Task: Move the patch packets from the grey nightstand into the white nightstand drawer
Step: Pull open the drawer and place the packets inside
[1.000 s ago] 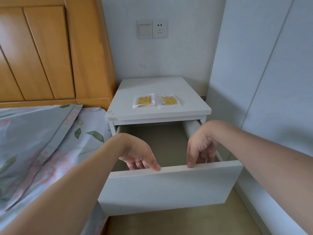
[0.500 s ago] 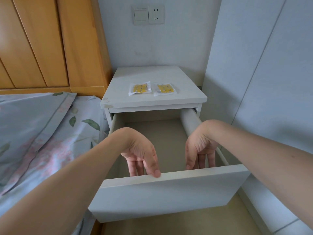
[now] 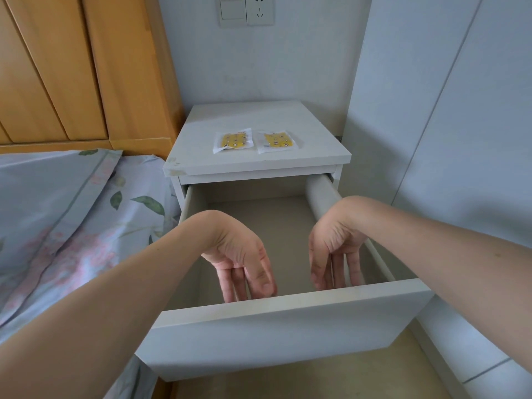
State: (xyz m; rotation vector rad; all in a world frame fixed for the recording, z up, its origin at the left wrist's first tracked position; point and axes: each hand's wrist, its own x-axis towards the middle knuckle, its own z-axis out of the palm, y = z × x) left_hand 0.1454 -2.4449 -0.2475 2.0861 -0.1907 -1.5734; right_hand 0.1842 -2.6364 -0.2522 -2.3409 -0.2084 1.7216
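Closest to the camera is the white front panel of the drawer (image 3: 276, 335). The drawer is pulled far out from the nightstand (image 3: 201, 162). Its inside is bare and tan.

Two bare arms reach in from the bottom corners. Both hands hang down over the open drawer, just behind the front panel.

The left hand (image 3: 240, 262) has its palm facing the camera. Its fingers (image 3: 230, 283) point down, straight and close together. The fingertips sit right at the top edge of the panel, but it is hard to tell if they touch it. The hand holds nothing.

The right hand (image 3: 335, 249) hangs the same way. Its fingers (image 3: 338, 272) point down with small gaps between them. They are loose and hold nothing. The tips dip behind the panel edge, so they are hidden there.

A white roll (image 3: 321, 194) lies along the right side of the drawer, beside the right wrist.

Farther back is the nightstand top. Two patch packets (image 3: 233, 140) lie flat on it, side by side and nearly touching. Each one is clear with a yellow sheet inside. The second packet (image 3: 277, 141) is on the right. Both are well apart from the hands.

On the left is a bed with a flowery sheet (image 3: 72, 214). Behind it stands a wooden headboard (image 3: 72, 67). On the wall above the nightstand are a light switch (image 3: 231, 8) and a socket (image 3: 260, 10). A white panel wall (image 3: 460, 110) runs along the right.
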